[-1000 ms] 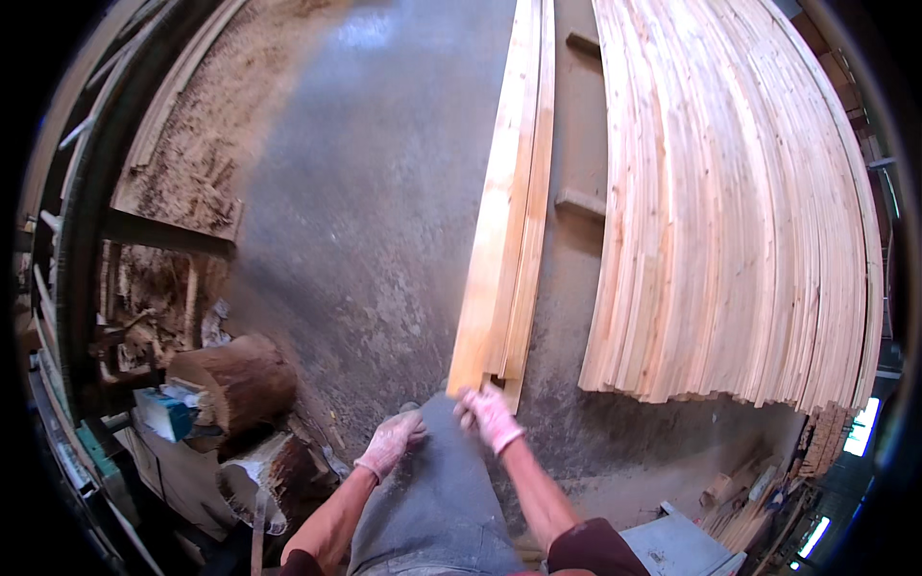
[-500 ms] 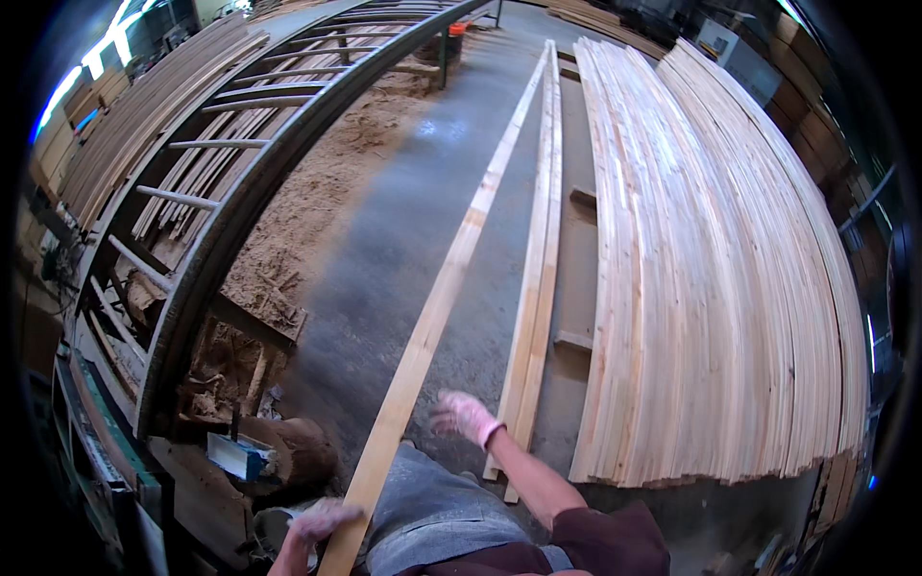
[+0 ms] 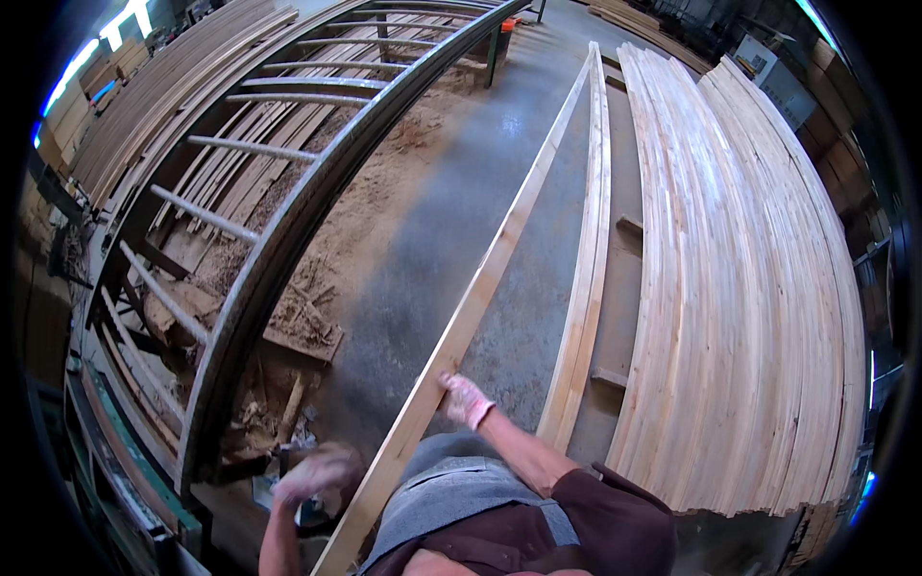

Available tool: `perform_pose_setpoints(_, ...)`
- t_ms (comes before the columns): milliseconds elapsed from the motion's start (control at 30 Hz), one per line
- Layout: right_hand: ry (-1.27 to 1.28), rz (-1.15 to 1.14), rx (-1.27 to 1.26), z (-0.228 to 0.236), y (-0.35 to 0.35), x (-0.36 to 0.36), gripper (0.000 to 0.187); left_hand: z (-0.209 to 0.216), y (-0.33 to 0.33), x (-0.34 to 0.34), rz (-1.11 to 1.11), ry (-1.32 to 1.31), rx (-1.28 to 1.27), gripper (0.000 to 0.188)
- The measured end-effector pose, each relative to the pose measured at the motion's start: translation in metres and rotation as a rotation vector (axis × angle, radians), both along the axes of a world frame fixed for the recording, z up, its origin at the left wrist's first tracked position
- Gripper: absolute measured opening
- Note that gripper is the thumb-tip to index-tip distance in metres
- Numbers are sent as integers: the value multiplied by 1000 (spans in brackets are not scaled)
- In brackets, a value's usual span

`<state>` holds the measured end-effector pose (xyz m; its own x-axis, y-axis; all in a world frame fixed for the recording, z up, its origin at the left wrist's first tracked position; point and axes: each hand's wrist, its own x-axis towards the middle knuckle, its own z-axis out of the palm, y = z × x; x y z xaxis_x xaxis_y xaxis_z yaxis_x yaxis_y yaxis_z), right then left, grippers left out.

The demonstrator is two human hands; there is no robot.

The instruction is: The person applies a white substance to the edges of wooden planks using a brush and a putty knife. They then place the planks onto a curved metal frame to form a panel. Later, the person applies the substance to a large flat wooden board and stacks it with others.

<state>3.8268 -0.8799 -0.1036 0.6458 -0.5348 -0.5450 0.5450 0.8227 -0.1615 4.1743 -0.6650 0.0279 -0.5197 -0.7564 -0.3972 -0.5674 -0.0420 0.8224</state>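
A long, narrow wooden board (image 3: 490, 272) slants from the lower edge, past my left side, to the far middle. My right hand (image 3: 466, 400), in a pinkish-white glove, is closed on the board's right edge just ahead of my waist; its thumb shows on the face. To the left of the board's near end hovers my left hand (image 3: 322, 472), also gloved and apart from the wood. Motion smears its fingers. Two more boards (image 3: 588, 326) lie side by side to the right of my right hand, their far ends beside the slanted board's tip.
A wide layer of pale boards (image 3: 735, 288) covers the right side, resting on crosspieces (image 3: 610, 378). At left runs a metal roller conveyor frame (image 3: 274, 230), with sawdust (image 3: 370, 192) on the floor beside and under it. Concrete floor (image 3: 423, 250) lies between. An orange bucket (image 3: 508, 26) stands far off.
My right hand has come leftward onto the board and closed on its edge. My left hand has left the board's near end and risen beside it. The whole view has shifted rightward.
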Motion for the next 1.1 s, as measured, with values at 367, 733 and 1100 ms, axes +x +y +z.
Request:
perform_pose_setpoints(367,388,999,-1473,63,-186,7,57,14,-424,-135,398,138,549,41)
perform_pose_setpoints(733,499,94,-287,52,-478,-39,67,81,-487,-68,271,-483,283,45)
perform_pose_setpoints(1100,783,861,-637,118,-535,114,55,81,-522,6,351,-672,176,42)
